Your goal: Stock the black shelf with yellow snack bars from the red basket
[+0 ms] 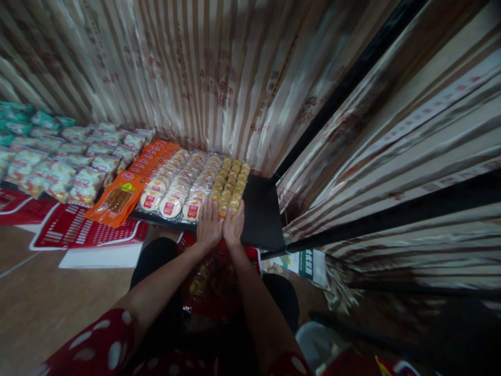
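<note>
My left hand [210,223] and my right hand [234,224] lie side by side at the near end of rows of small yellow-wrapped snacks [230,183]. Fingers on both are stretched forward, and they touch the nearest yellow packets. Left of these, close to my left fingertips, stand rows of white round snacks [171,204] in clear wrappers with red labels. Farther left is a row of orange snack packets [117,197], overlapping one another. All of these rest on a black shelf board [264,209].
White snack bags [86,184] and green bags [45,119] fill the left end. A red bag [219,287] is between my knees. Striped sheeting [219,68] hangs behind, and black frame bars [352,86] slant at the right. Red printed sheets [82,230] hang below the shelf.
</note>
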`<state>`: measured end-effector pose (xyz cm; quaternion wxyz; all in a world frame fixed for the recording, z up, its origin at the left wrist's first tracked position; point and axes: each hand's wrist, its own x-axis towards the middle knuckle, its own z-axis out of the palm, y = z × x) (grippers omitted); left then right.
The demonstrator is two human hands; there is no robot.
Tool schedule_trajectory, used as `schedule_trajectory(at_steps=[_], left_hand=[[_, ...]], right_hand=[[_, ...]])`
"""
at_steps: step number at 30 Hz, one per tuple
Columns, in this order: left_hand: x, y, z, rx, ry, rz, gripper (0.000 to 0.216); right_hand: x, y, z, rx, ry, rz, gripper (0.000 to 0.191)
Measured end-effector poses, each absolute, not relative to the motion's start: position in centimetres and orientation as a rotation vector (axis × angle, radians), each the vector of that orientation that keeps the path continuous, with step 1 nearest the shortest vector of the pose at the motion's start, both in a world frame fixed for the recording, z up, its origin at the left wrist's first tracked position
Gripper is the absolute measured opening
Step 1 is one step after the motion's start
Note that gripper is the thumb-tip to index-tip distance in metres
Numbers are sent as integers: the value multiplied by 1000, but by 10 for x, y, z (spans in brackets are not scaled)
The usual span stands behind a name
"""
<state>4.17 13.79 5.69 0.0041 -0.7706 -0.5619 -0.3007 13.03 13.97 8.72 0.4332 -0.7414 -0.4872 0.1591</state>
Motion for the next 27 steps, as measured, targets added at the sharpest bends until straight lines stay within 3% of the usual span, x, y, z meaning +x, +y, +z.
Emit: schedule_trajectory(at_steps=[11, 21, 27], left_hand=[[26, 126, 58, -2508, -1640, -1063, 57], [-3, 45, 20, -2637, -1715, -1190, 56], [-12, 15, -16, -2738, -2212, -843, 49]], right_hand=[[132, 124, 83, -1766, -1164, 272, 61], [130, 54, 72, -1631, -955, 293, 46], [126, 10, 32, -1831, -876, 351, 38]])
